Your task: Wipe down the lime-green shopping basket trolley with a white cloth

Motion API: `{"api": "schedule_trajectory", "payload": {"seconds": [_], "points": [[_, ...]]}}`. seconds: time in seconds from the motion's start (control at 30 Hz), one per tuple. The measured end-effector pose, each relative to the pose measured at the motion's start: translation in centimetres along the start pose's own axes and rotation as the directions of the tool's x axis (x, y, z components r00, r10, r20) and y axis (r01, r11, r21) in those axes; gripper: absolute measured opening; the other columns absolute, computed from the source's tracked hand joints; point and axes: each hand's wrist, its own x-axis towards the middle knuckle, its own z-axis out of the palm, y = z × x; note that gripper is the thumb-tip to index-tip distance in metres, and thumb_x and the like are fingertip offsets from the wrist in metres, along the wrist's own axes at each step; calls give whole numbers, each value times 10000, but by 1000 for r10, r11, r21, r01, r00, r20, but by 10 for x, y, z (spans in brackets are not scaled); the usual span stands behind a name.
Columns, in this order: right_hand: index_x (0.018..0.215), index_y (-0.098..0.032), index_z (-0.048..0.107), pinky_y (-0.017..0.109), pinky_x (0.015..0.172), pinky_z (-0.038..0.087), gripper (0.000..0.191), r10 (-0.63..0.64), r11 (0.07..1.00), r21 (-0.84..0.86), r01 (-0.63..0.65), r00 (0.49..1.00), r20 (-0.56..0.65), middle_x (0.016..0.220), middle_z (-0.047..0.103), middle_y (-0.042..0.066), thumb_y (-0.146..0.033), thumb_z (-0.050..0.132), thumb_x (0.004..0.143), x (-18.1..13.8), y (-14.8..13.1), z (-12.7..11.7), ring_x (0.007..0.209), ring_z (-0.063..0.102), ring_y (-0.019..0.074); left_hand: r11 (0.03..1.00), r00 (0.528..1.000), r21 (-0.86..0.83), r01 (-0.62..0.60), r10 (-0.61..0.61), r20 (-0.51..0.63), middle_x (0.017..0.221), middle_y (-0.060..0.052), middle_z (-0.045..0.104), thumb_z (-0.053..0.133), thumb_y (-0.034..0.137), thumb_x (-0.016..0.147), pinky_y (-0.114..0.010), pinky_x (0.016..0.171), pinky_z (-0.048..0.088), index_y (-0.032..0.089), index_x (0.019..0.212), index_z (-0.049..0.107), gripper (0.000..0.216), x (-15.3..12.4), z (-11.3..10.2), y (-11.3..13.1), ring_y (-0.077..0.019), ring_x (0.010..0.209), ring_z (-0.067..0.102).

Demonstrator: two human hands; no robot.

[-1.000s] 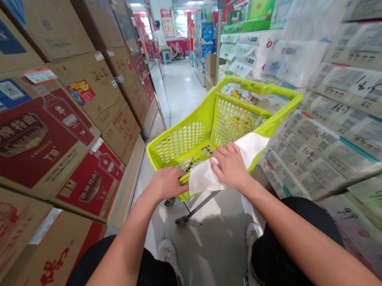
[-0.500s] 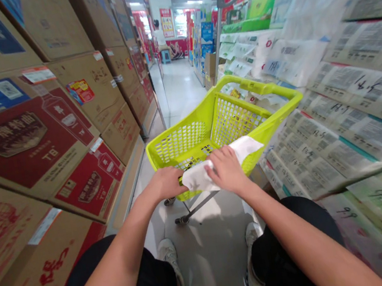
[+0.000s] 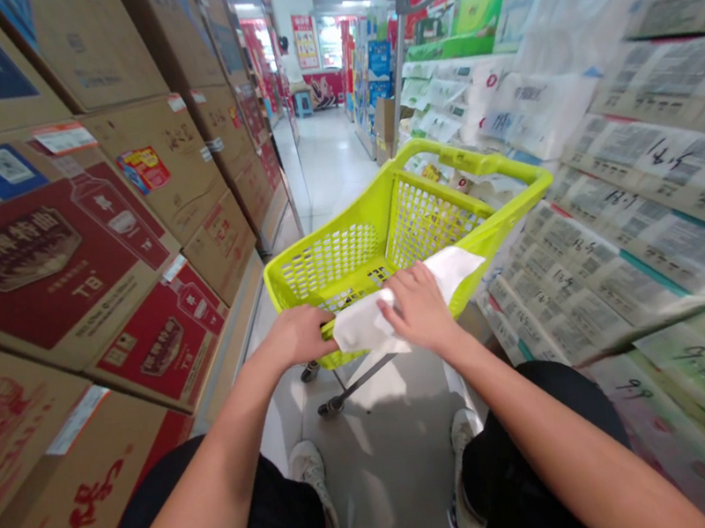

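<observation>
A yellow-green shopping cart (image 3: 342,257) with perforated sides stands at an angle before me. My left hand (image 3: 301,336) is closed around the near left part of its rim. Over the near side of the rim lies a white cloth or wipe (image 3: 457,270), draped partly down the outside. My right hand (image 3: 419,307) rests on this cloth, fingers curled over the rim and pressing it there. Beneath my right palm, part of the cloth is hidden. Under the basket, a metal leg with a dark caster wheel (image 3: 331,406) shows.
Stacked cardboard cartons (image 3: 56,248) line the left side. Wrapped packs of paper goods (image 3: 662,152) are piled on the right. A grey pole (image 3: 402,46) rises behind the cart. Farther down the aisle, a person (image 3: 291,64) sits on a blue stool (image 3: 304,104).
The view has shifted very slightly, so everything sits a little farther left. Both hands keep their places on the cart rim and the cloth.
</observation>
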Motion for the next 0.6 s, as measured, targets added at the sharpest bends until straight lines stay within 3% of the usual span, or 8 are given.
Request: {"api": "schedule_trajectory", "payload": {"seconds": [0.07,0.13,0.23,0.3,0.37,0.47,0.6], "points": [[1231,-181,644,491,1139,338,397,-106,993,66,103,993,50,1146,650,128,-486,503,1021,-1,-19,1,1124,504,317,1000,1000,-17,-5,5,-5,929,-101,784,655,483,806,-309,680,426,222,905,758,298,-1,0,-1,-280,879,728],[1230,-190,650,470,1101,362,379,-124,990,76,119,990,67,1139,655,124,-469,483,1035,1,-15,-1,1106,514,307,999,1000,-31,-15,15,-9,929,-94,786,650,466,810,-307,685,425,230,909,757,277,-2,-1,-2,-276,882,730],[1058,-215,691,474,1064,368,333,36,999,-25,-36,999,-14,1011,654,108,-422,430,1055,5,24,-6,1033,522,297,1000,1000,-19,-3,3,-5,895,-88,780,591,496,860,-307,664,415,238,908,753,309,-3,-2,-2,-264,853,729],[996,-224,693,512,1115,318,311,154,983,-78,-165,979,-132,992,650,102,-391,435,1046,8,49,-9,1044,525,299,1000,1000,-2,4,-4,5,885,-88,775,555,509,884,-307,658,414,237,898,751,336,-3,-3,-1,-257,845,726],[986,-228,698,551,1165,251,283,214,968,-83,-235,954,-211,1019,661,100,-368,456,1032,8,57,-9,1090,520,307,1000,1000,7,-4,4,12,884,-86,773,538,507,894,-307,661,419,238,894,751,343,-2,-3,2,-254,846,724],[991,-228,708,540,1139,275,287,173,982,-50,-182,974,-143,1023,673,101,-383,471,1030,4,28,-4,1101,503,317,1000,1000,5,-20,20,12,896,-89,775,549,509,886,-309,662,420,238,925,758,345,0,-3,5,-260,855,726],[1212,-204,679,480,1094,331,385,-85,995,56,82,995,60,1104,675,110,-492,499,1029,0,-17,0,1096,510,306,1000,999,-10,-14,14,35,916,-99,780,594,529,856,-300,662,414,228,956,765,360,-1,-4,5,-271,878,733]]}}
